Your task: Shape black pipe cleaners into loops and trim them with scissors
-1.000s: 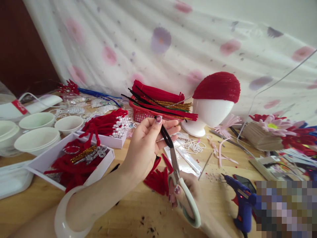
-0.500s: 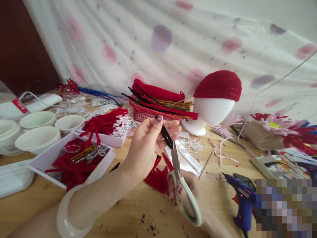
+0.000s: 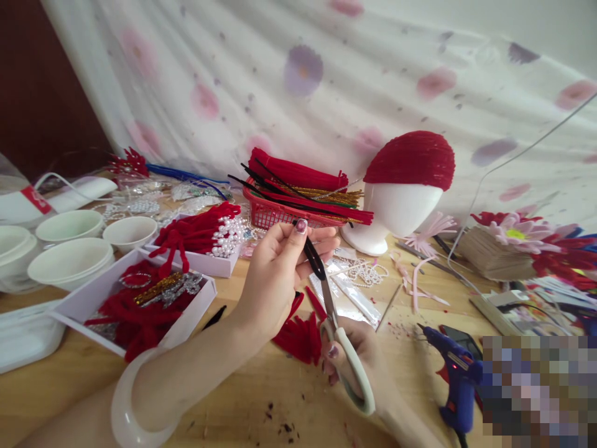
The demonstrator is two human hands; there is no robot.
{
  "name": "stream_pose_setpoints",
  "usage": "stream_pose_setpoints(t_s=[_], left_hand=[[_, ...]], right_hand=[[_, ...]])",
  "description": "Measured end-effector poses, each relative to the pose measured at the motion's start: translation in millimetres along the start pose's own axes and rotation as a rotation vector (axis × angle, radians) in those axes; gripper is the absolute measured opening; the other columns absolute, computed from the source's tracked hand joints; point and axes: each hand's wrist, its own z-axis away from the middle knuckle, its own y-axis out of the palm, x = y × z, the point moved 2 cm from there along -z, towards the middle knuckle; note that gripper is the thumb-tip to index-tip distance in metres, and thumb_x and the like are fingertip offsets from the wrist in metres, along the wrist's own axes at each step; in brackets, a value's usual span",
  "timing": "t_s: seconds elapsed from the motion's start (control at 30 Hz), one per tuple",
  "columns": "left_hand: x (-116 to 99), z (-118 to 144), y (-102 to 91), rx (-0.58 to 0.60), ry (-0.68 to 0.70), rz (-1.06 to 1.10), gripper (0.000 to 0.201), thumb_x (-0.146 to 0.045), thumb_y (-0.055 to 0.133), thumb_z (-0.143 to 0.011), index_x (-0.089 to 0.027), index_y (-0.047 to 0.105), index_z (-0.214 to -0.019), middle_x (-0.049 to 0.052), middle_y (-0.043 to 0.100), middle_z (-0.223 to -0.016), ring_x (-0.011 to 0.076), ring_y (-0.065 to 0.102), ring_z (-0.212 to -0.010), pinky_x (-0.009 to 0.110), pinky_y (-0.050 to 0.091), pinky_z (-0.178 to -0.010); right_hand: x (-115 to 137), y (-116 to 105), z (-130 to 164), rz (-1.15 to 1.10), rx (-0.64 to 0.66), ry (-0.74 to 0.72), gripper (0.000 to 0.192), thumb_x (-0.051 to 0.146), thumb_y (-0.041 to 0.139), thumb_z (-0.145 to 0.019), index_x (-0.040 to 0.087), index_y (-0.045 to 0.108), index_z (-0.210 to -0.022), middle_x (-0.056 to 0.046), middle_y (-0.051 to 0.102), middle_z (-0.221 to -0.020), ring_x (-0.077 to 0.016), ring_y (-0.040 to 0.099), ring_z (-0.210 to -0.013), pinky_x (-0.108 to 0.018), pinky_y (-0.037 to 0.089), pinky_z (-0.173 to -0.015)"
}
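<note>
Between thumb and forefinger, my left hand [image 3: 275, 267] pinches a short looped black pipe cleaner [image 3: 313, 256], its other fingers spread behind it. My right hand [image 3: 357, 351] grips the handles of light-handled scissors [image 3: 342, 348]. The scissor blades point up, with their tips at the lower end of the black loop; they look closed or nearly so. Under the hands lies a heap of red pipe-cleaner pieces [image 3: 298, 336], partly hidden by my left wrist and the scissors. Small dark clippings [image 3: 285, 429] dot the wooden table.
Behind my hands stands a red basket [image 3: 265, 214] of pipe cleaners, beside a white foam head [image 3: 401, 208] in a red cap. A blue glue gun [image 3: 459, 379] lies right. Left are white boxes [image 3: 209, 292] of red pieces and several white bowls [image 3: 69, 258].
The scissor blades have come together at the black loop's lower end, and my right hand has shifted slightly. My left hand keeps its pinch almost in place.
</note>
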Motion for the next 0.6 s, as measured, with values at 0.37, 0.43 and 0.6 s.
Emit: stream_pose_setpoints(t_s=[0.37, 0.43, 0.6], left_hand=[[-25.4, -9.8, -0.1, 0.128, -0.125, -0.123, 0.023, -0.014, 0.052, -0.098, -0.015, 0.056, -0.076, 0.009, 0.080, -0.089, 0.0221, 0.077, -0.089, 0.035, 0.062, -0.080], [-24.7, -9.7, 0.5, 0.111, -0.116, -0.137, 0.022, -0.014, 0.052, -0.097, -0.016, 0.055, -0.076, 0.009, 0.080, -0.089, 0.0219, 0.077, -0.089, 0.034, 0.062, -0.078], [-23.5, -10.6, -0.3, 0.071, -0.108, -0.134, 0.020, -0.015, 0.052, -0.098, -0.016, 0.055, -0.078, 0.009, 0.079, -0.085, 0.0217, 0.077, -0.085, 0.035, 0.061, -0.078]], right_hand=[[12.1, -0.3, -1.3, 0.144, 0.123, -0.045, 0.064, 0.079, 0.064, -0.074, 0.018, 0.052, -0.062, 0.003, 0.042, -0.055, -0.0102, 0.036, -0.050, -0.024, 0.023, -0.045], [12.9, -0.5, -1.3, 0.149, 0.128, -0.051, 0.064, 0.079, 0.063, -0.075, 0.017, 0.052, -0.061, 0.003, 0.042, -0.055, -0.0101, 0.035, -0.050, -0.024, 0.022, -0.046], [14.3, -0.7, -1.6, 0.144, 0.153, -0.063, 0.064, 0.079, 0.064, -0.075, 0.017, 0.052, -0.060, 0.004, 0.041, -0.054, -0.0100, 0.034, -0.050, -0.024, 0.022, -0.046]])
